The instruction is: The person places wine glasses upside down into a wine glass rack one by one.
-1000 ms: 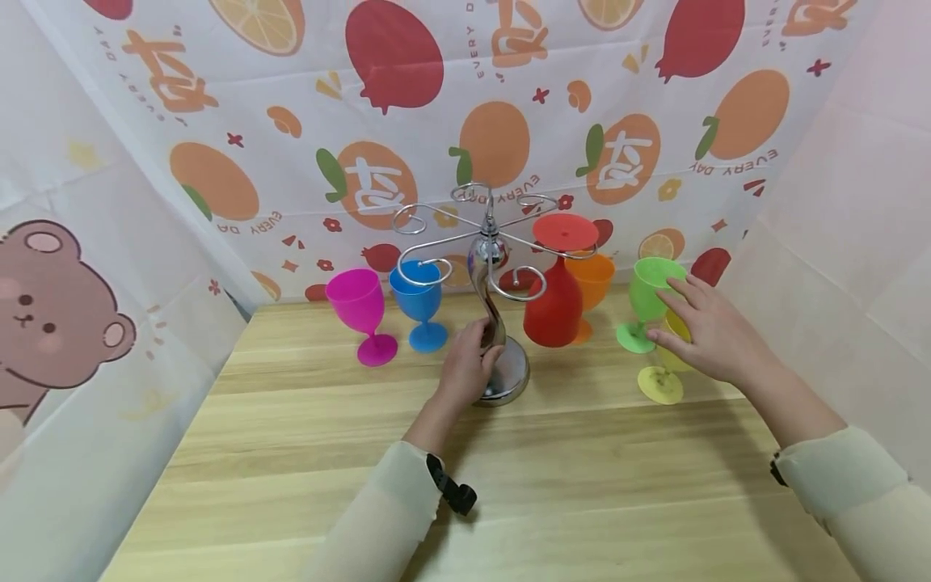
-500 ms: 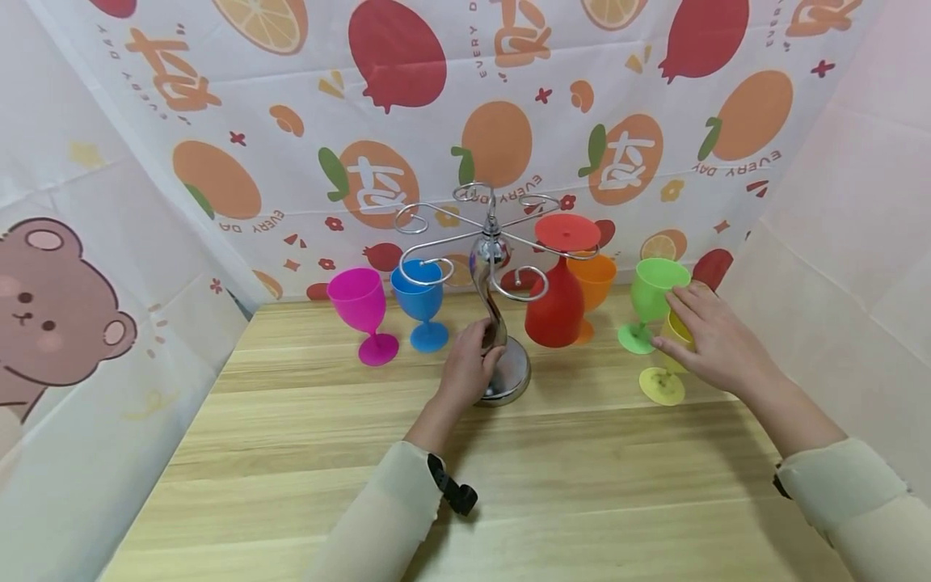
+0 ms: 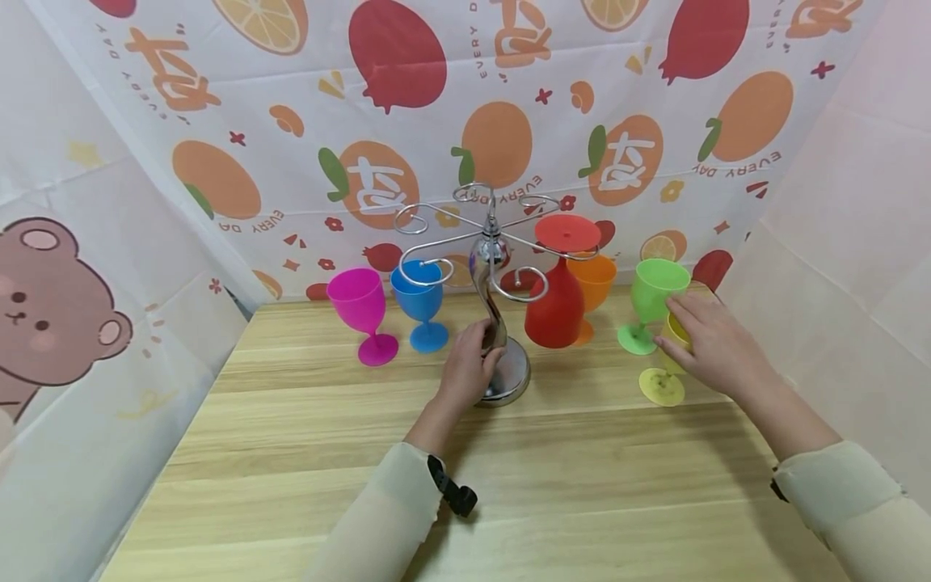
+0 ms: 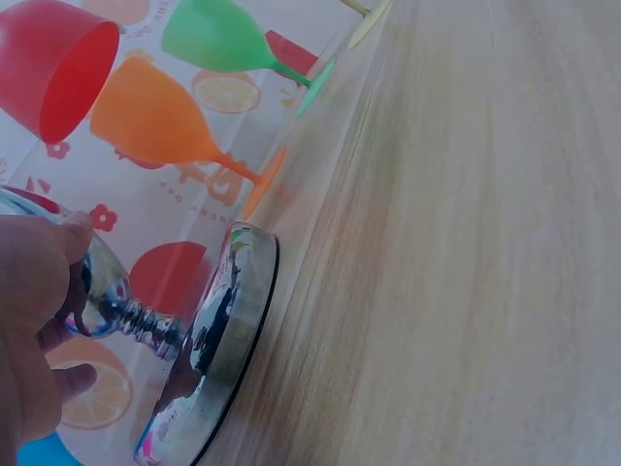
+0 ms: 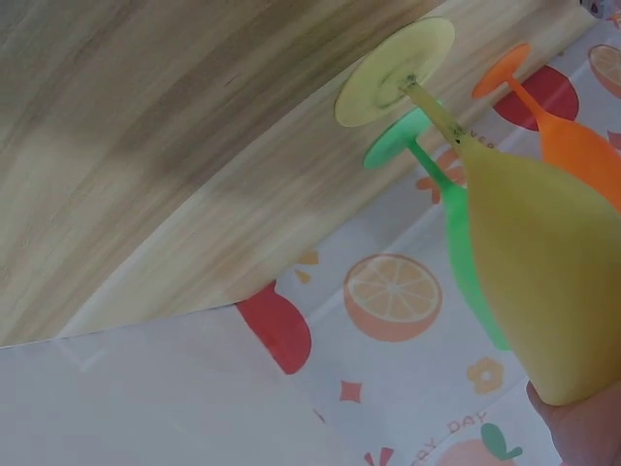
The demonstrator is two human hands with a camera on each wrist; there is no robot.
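Observation:
In the head view, my left hand (image 3: 469, 364) grips the curved stem of a chrome glass rack (image 3: 502, 376) low down, near its round base. The rack has several curled wire arms; a red goblet (image 3: 556, 311) hangs upside down from one at the right. My right hand (image 3: 716, 343) holds the upper bowl of a yellow goblet (image 5: 543, 262), thumb on the near side and fingers beyond it. The goblet's foot is on the table. The right wrist view shows only part of this hand, at the rim. Just behind stands a green goblet (image 3: 657, 291), upright.
An orange goblet (image 3: 595, 279) stands behind the red one. Left of the rack are a blue goblet (image 3: 418, 303) and a magenta goblet (image 3: 358, 299), both upright. A fruit-print cloth (image 3: 436, 73) hangs along the back edge of the wooden table (image 3: 291, 485).
My right hand has lowered slightly, and its fingers have closed from above onto the yellow goblet's bowl. The left hand, rack and goblets stay where they were.

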